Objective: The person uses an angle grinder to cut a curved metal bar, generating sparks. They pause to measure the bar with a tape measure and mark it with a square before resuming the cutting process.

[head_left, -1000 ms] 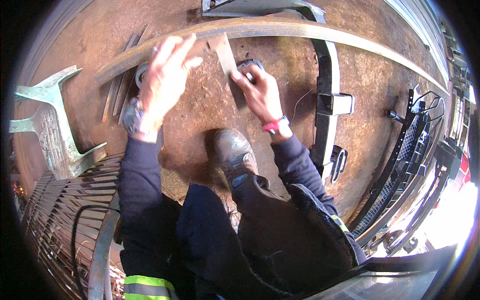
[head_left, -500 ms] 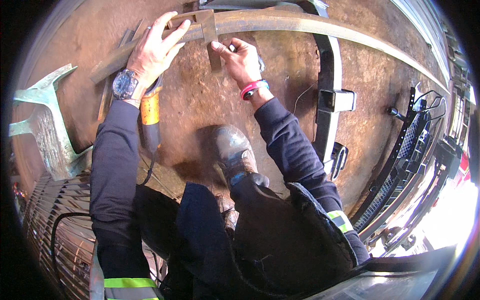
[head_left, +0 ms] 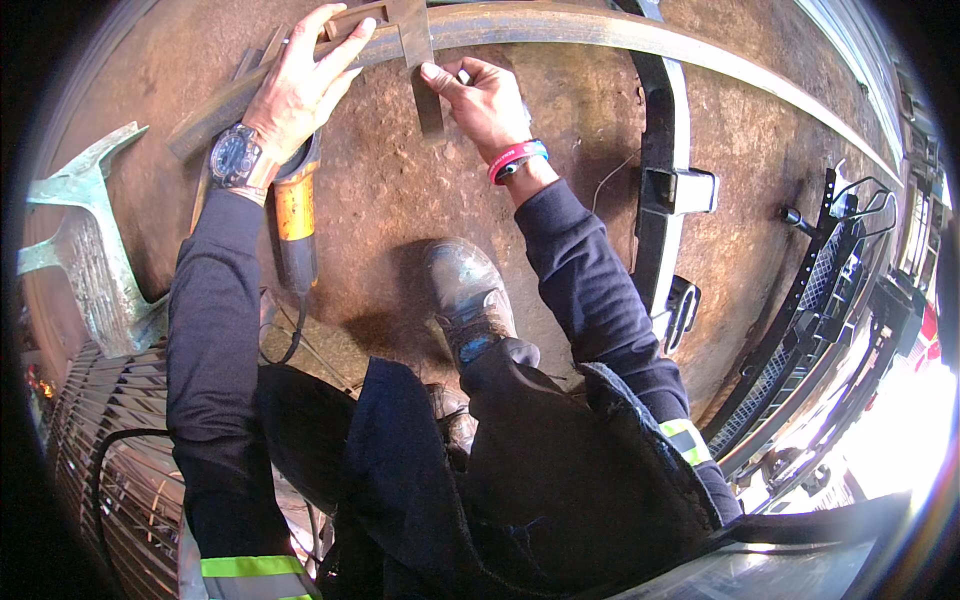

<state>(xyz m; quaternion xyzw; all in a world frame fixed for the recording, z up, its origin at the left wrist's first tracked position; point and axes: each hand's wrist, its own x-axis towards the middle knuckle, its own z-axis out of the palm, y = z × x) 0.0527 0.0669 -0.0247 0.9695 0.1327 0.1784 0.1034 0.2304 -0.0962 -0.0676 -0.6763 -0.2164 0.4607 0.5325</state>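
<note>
Seat try square (head_left: 412,28) flush on steel bar (head_left: 545,28), upper centre of frame, left hand (head_left: 290,100) spread alongside, right hand (head_left: 490,108) pinching blade (head_left: 427,108).

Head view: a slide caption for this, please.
Left hand and right hand at a metal square set across a long metal bar.

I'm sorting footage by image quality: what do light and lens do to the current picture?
Head view: white glare washes out the lower right; head view: the long metal bar looks bowed, likely from fisheye distortion; head view: a dark shadow falls left of the boot.
</note>
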